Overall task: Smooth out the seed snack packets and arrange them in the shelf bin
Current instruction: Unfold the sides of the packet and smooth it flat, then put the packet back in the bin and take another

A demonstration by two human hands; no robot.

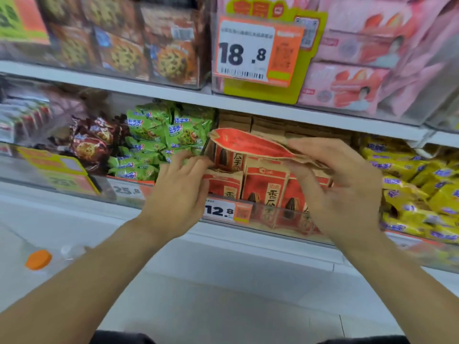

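Observation:
Red and kraft-brown seed snack packets (pixel 263 187) stand upright in a clear shelf bin (pixel 268 219) on the middle shelf. My right hand (pixel 345 184) grips one seed packet (pixel 248 144) by its right end and holds it flat above the bin, red face up. My left hand (pixel 178 189) reaches into the bin's left side, fingers touching the upright packets there. Behind the bin, more brown packets (pixel 268 125) are stacked at the back.
Green snack bags (pixel 159 142) fill the bin to the left and yellow bags (pixel 422 189) the bin to the right. Price tags 12.8 (pixel 219 211) and 18.8 (pixel 248 52) hang on shelf fronts. An orange-capped bottle (pixel 38 259) lies on the lower shelf.

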